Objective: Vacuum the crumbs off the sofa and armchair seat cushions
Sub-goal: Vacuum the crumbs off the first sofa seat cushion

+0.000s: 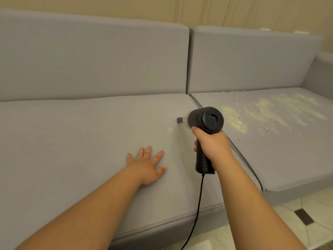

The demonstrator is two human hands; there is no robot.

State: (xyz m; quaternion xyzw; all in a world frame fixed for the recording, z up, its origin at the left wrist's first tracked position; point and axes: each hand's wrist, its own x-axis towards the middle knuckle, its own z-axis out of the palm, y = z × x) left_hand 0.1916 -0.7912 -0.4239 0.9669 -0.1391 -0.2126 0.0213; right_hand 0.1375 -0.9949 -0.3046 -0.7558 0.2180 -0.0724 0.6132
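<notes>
Head view, grey sofa. My right hand (213,144) wraps its fingers and thumb round the grip of the black handheld vacuum (205,121), the round rear cap facing me. The vacuum's nozzle (179,120) points toward 9 o'clock and sits at the surface of the left seat cushion (81,134), just above a small pale crumb patch (170,129) at its 7 o'clock. A black power cord (197,212) hangs from the grip's base toward 6 o'clock, crossing the cushion's front edge.

My left hand (146,166) lies flat on the left seat cushion, palm down, fingers spread wide and straight, holding nothing; it is at 8 o'clock from the vacuum, apart from it.

The right seat cushion (288,159), at 3 o'clock from the vacuum, carries a broad scatter of yellowish crumbs (259,112) across its rear half, with a few along the seam beneath the back cushions (252,62). Tiled floor (297,222) shows at 5 o'clock.
</notes>
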